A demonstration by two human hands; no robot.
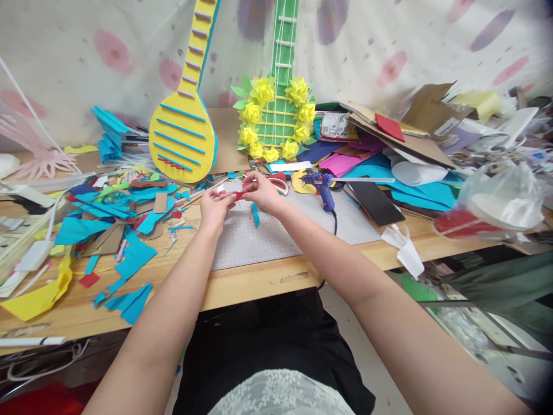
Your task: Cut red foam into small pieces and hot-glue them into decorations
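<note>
My left hand (215,210) and my right hand (264,195) meet above the grey cutting mat (276,242). Between their fingertips both pinch a small red strip (239,196), perhaps paper or felt; fingers cover much of it. A thin blue scrap (255,215) is just below my right hand. Behind that hand lie scissors (281,185) with a pale handle, partly hidden. To the right is a blue hot glue gun (323,189) with its cord hanging off the table edge.
A yellow craft lute (184,138) and a green one (280,109) with yellow paper flowers lean at the back. Blue scraps (133,259) litter the left. Right of the mat are a phone (375,203), piled coloured sheets (415,193) and a bagged red-and-white cup (466,219).
</note>
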